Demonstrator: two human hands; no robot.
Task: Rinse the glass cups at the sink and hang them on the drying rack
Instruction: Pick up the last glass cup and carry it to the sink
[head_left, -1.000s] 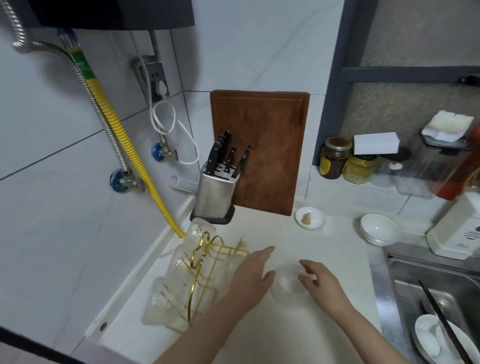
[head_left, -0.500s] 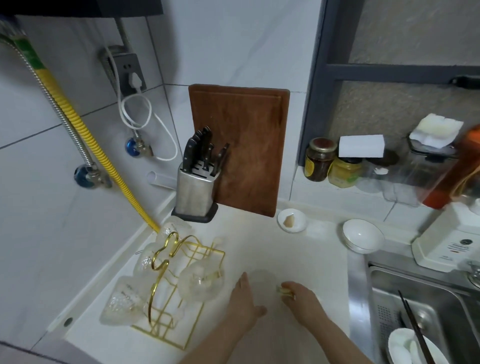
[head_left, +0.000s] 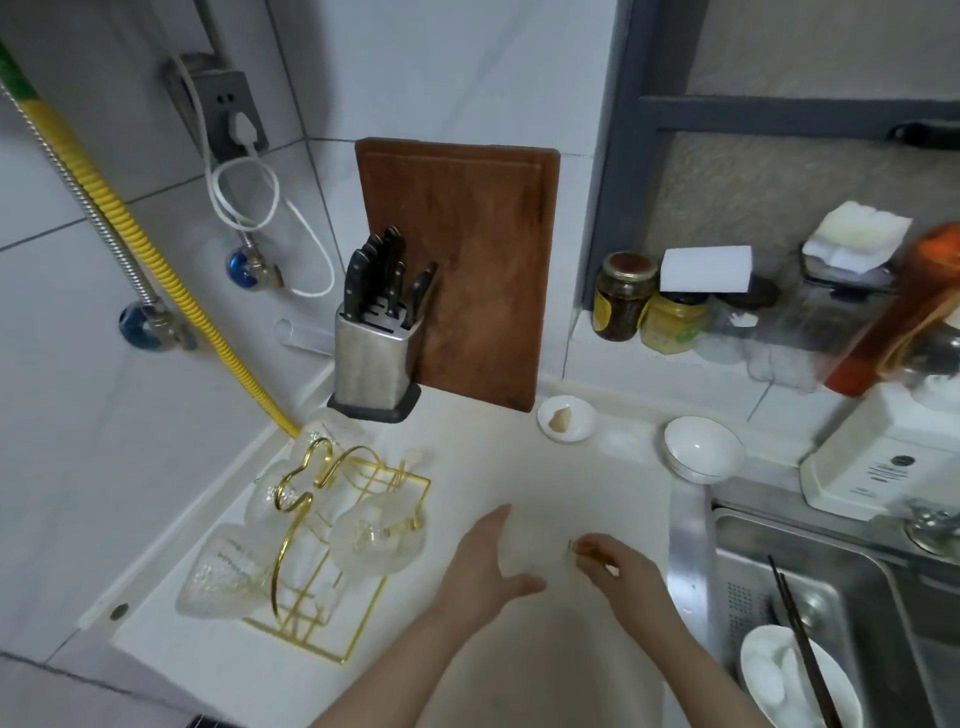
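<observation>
Clear glass cup (head_left: 535, 545) sits between our hands: left hand (head_left: 480, 564) cups its side, right hand (head_left: 621, 574) fingertips pinch its gold handle (head_left: 571, 546).

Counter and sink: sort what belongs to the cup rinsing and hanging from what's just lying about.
Job: glass cup between left hand and right hand; gold rack with cups hung on it; sink.

Lying about: knife block, cutting board, white bowl, small dish, jars, chopsticks.

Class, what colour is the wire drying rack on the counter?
Gold: the drying rack shows best, and only, in the head view.
</observation>
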